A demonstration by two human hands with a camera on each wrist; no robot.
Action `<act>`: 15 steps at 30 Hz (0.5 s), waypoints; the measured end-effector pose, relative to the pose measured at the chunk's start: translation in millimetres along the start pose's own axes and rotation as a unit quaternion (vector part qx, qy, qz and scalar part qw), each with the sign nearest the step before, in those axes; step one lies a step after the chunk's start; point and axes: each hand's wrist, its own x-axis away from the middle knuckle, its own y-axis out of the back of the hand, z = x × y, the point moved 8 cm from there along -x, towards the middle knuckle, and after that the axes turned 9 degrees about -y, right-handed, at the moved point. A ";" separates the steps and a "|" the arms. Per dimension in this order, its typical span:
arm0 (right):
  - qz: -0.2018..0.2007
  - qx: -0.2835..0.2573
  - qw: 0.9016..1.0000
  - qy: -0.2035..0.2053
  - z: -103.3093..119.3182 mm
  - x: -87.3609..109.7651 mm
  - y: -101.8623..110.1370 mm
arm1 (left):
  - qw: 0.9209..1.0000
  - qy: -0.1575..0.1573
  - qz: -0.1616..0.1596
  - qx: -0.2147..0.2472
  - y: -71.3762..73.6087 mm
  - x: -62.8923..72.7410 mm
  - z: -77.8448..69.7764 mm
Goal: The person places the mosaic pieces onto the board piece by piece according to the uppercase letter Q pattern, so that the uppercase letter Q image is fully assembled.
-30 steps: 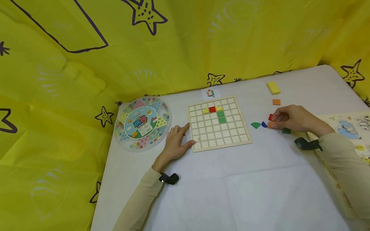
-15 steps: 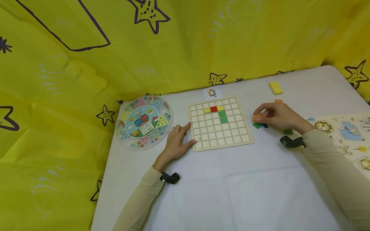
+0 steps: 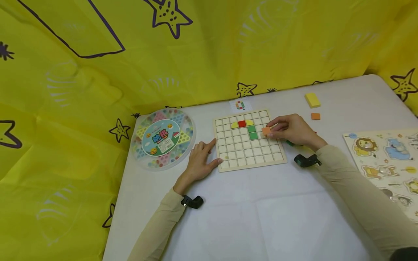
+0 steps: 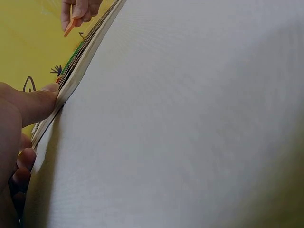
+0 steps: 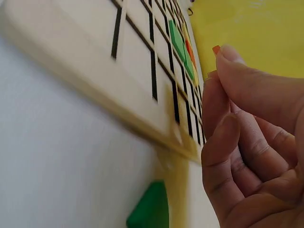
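My right hand (image 3: 292, 130) pinches an orange square tile (image 3: 266, 131) between thumb and fingers. It holds the tile above the right part of the wooden grid board (image 3: 241, 156), right of two green square tiles (image 3: 252, 132). A red square tile (image 3: 241, 124) lies in the upper part of the grid, flanked by two yellow pieces (image 3: 234, 125). My left hand (image 3: 198, 161) touches the board's left side, with the index finger on the edge and the thumb at the lower corner. In the right wrist view, a green piece (image 5: 149, 206) lies just off the board.
A small picture card (image 3: 240, 105) lies behind the board. Left stands a round, clear game box (image 3: 163, 139). To the right are an orange tile (image 3: 315, 116), a yellow block (image 3: 312, 100) and an animal puzzle board (image 3: 385, 159). My right hand partly hides loose pieces.
My right hand has carried the orange tile leftward from the loose pieces to above the grid board. The left hand stays at the board's edge.
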 end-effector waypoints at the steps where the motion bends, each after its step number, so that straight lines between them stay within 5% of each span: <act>1: -0.001 0.000 1.000 0.001 2.6 -1.6 -2.0 | 1.000 0.000 0.000 -0.001 0.2 0.1 -0.1; 15: -0.010 -0.029 0.999 0.039 28.5 -18.7 -25.9 | 1.000 0.004 0.003 -0.006 -0.2 -0.1 0.9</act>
